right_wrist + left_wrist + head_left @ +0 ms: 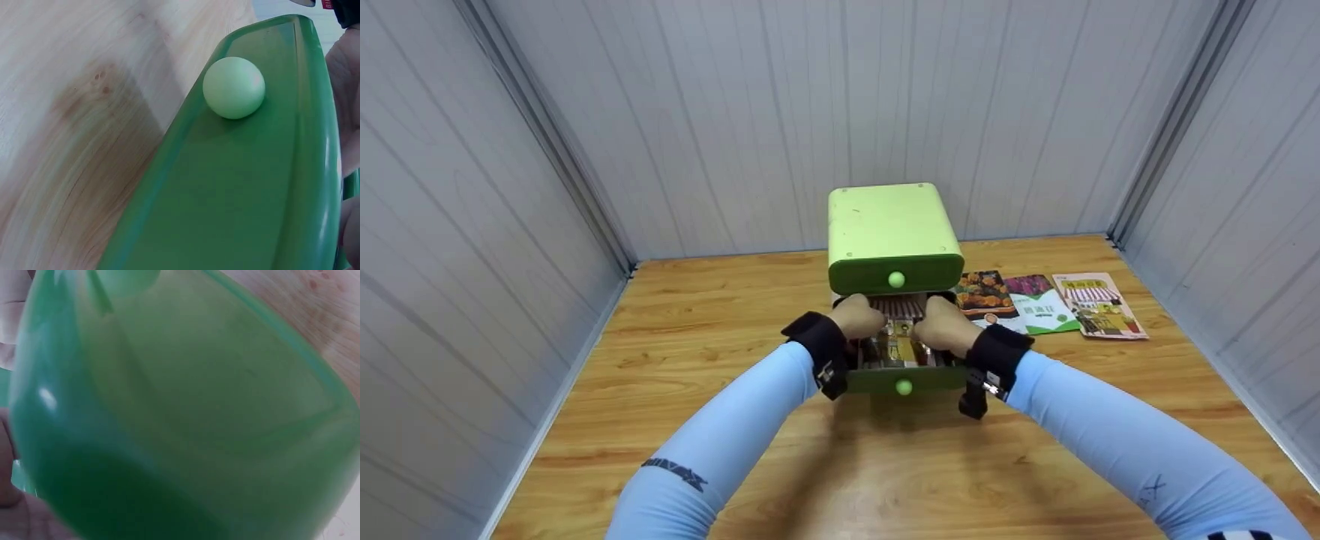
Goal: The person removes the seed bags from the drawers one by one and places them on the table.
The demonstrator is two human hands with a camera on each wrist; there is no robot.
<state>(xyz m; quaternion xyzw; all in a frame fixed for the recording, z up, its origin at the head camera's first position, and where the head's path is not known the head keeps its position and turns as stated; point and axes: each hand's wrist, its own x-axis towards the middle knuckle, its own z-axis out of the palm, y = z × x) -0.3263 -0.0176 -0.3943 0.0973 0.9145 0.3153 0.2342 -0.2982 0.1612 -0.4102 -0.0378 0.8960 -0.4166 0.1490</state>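
A small green two-drawer cabinet (894, 217) stands against the back wall, its lower drawer (877, 381) pulled out and its upper drawer closed. Inside the lower drawer lies a printed seed packet (900, 346) with a striped awning picture. My left hand (856, 318) grips the packet's left edge with curled fingers, and my right hand (946, 328) holds its right edge. In the right wrist view, the drawer front with its round pale knob (234, 88) hides part of the fingers. The green drawer front (214, 382) covers most of the left wrist view.
To the right of the cabinet, three seed packets lie on the wooden table: one with orange flowers (986, 294), one with purple flowers (1039, 304) and one with a striped awning (1099, 306). Pale panel walls (720, 135) enclose the back and sides.
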